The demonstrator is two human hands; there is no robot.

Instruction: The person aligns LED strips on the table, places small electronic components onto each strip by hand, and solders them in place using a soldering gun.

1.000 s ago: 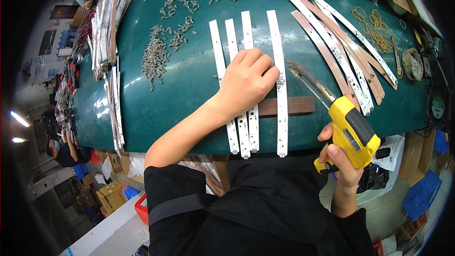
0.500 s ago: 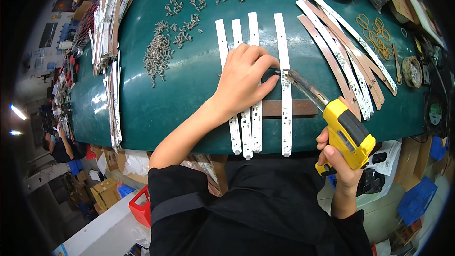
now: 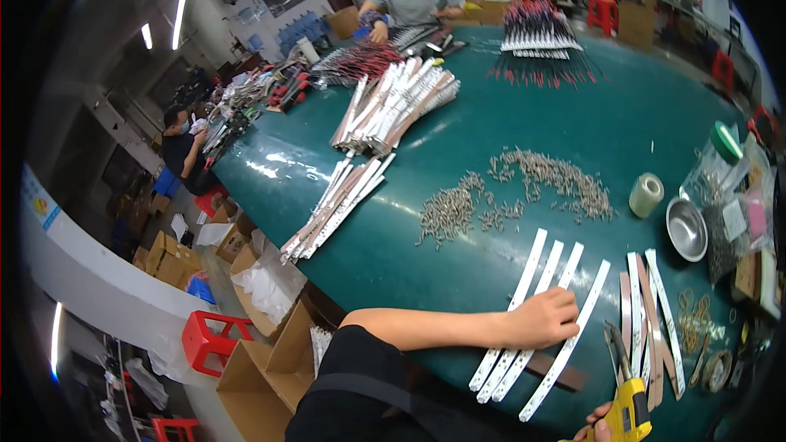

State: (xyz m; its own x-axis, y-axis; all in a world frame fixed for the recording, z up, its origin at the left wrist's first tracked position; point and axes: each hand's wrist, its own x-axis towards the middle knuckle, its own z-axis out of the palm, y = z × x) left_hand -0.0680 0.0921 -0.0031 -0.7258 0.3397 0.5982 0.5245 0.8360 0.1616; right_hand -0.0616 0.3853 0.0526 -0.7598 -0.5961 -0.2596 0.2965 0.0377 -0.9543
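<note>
My left hand [image 3: 540, 319] rests over a row of white circuit-board strips [image 3: 528, 274], its fingers curled down beside the rightmost strip [image 3: 591, 295]. Whatever the fingertips pinch is hidden under the hand. At the lower edge, my right hand [image 3: 602, 426] is wrapped round the handle of a yellow and black soldering gun [image 3: 630, 413]. The gun's metal tip points up and away from me, a little right of the rightmost strip and apart from it. A dark brown bar [image 3: 565, 372] lies crosswise under the strips.
Small metal parts [image 3: 446, 211] lie heaped beyond the strips. More strips [image 3: 651, 319] fan out at right, near rubber bands [image 3: 696, 319] and a metal bowl [image 3: 686, 229]. Stacked strips [image 3: 393, 106] stand at far left. A co-worker [image 3: 409, 0] sits across the table.
The view has swung up and left, showing the far table and the room. The soldering gun's tip has moved off the rightmost strip to its right. My left hand stays over the strips.
</note>
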